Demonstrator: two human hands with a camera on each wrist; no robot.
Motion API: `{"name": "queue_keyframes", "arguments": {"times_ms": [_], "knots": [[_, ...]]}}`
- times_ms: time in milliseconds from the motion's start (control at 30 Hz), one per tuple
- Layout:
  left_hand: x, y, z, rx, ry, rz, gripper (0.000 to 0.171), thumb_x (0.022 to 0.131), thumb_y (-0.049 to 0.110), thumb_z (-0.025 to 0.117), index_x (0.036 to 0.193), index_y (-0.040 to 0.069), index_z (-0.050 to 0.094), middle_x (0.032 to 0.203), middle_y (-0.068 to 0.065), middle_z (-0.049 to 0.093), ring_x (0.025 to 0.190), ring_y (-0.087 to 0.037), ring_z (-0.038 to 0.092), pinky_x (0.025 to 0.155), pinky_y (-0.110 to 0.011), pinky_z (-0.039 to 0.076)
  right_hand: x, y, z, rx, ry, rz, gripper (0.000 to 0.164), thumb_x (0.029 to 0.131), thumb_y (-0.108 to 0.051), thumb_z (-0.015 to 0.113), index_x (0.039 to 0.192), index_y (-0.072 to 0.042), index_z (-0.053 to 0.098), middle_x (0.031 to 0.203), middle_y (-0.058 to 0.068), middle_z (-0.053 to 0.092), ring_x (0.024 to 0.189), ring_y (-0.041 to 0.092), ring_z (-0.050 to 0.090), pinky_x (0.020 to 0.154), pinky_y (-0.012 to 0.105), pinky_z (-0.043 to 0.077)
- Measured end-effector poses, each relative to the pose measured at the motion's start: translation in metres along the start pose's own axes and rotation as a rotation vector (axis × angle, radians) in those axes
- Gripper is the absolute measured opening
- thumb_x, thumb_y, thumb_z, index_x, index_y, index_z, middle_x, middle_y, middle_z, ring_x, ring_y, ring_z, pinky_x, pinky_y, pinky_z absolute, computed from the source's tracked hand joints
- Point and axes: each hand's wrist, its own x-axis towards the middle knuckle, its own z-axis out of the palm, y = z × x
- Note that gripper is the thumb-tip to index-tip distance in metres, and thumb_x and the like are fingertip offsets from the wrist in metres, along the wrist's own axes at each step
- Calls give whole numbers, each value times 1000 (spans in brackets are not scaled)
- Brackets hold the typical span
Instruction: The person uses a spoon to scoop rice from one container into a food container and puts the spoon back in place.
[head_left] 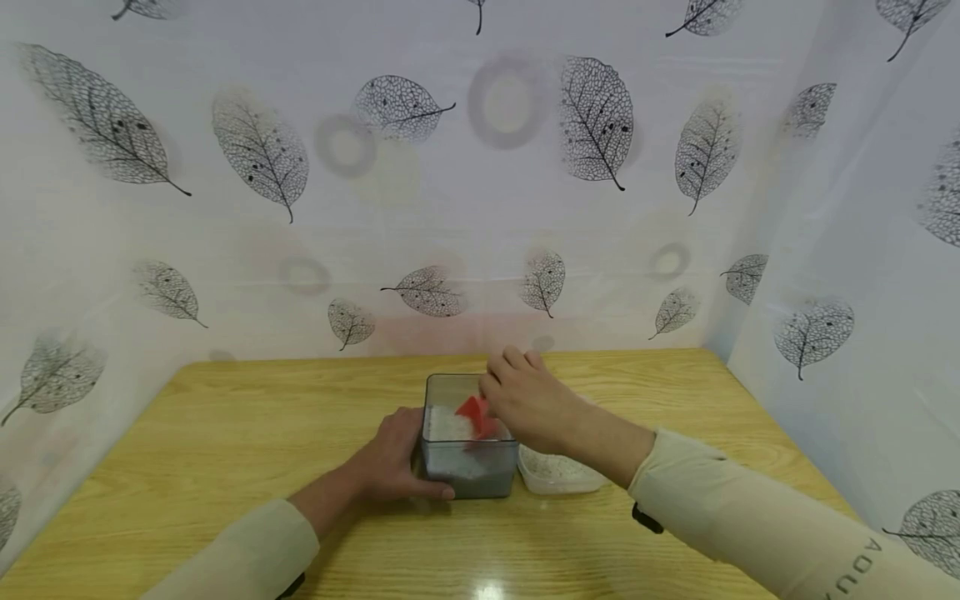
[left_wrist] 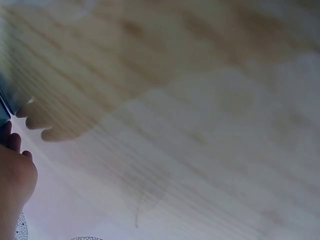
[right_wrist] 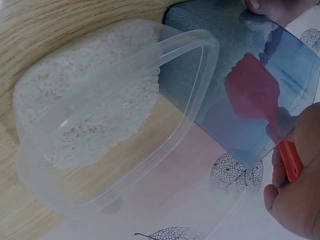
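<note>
Right grip (head_left: 528, 402) clasping red scoop (head_left: 477, 415) in tinted bin (head_left: 472, 473); left grip (head_left: 392, 460) holding bin; right wrist (head_left: 603, 437) partly hiding rice tub (head_left: 558, 486).

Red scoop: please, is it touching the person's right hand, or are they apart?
Touching. The right wrist view shows it: the right hand is curled around the handle of the red scoop, with no gap between.

Left sleeve (head_left: 243, 546): pale cream cloth, smooth round end | Right sleeve (head_left: 738, 504): same pale cream, wrinkly at its end | Letters (head_left: 857, 567): big and dark, on the right sleeve's near part, look like "ADU" | Right black bit (head_left: 647, 518): small, chunky, under the sleeve's end | Left black bit (head_left: 292, 587): only a little shows | Left hand (head_left: 393, 457), right hand (head_left: 534, 402): bare
</note>
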Motion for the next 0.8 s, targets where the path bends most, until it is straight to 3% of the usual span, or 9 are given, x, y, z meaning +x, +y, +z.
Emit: {"name": "queue_keyframes", "arguments": {"times_ms": [533,800], "knots": [[0,0,1,-17,-9,-5,86,64,67,83,134,34,46,124,18,55,110,-8,47,101,-43,38,-2,0,2,54,8,-6,22,95,-35,63,99,-14,58,96,0,47,88,19,32,75,33,26],[0,3,-2,-13,-8,-5,87,64,66,83,135,30,47,125,15,55,111,-10,47,102,-45,38,-1,1,3,69,12,-12,23,94,-36,64,101,-14,59,97,0,50,88,19,34,75,32,29]]}}
